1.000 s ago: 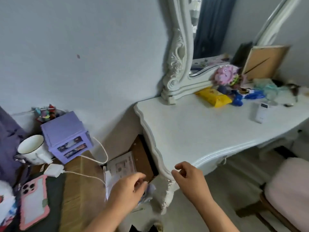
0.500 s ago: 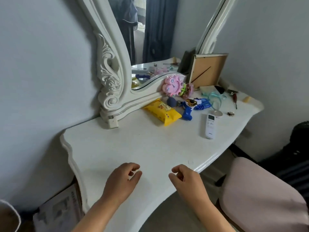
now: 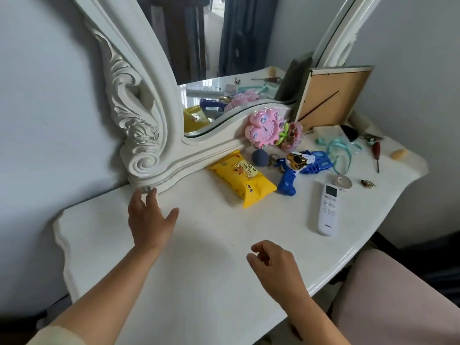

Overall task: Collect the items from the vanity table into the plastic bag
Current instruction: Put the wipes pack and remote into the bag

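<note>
On the white vanity table (image 3: 204,275) lie a yellow wipes pack (image 3: 242,179), a blue toy gun (image 3: 297,169), a white remote (image 3: 328,208), a dark ball (image 3: 259,158), a pink flower toy (image 3: 264,128), teal ribbon (image 3: 338,148) and a red-handled screwdriver (image 3: 376,153). My left hand (image 3: 149,220) stretches forward with spread fingers, fingertips near the mirror base. Over the table's front, my right hand (image 3: 276,266) hovers with loosely curled fingers, holding nothing. No plastic bag is in view.
An ornate white mirror (image 3: 159,95) stands at the table's back. A picture frame (image 3: 331,95) leans backwards against it at the right. A small round dish (image 3: 343,182) and a brooch (image 3: 368,184) lie near the remote. A pink padded stool (image 3: 398,302) sits at lower right.
The view has swung from the floor clutter at the left onto the tabletop. My left hand has reached forward and opened toward the mirror base; my right hand stays low near the front.
</note>
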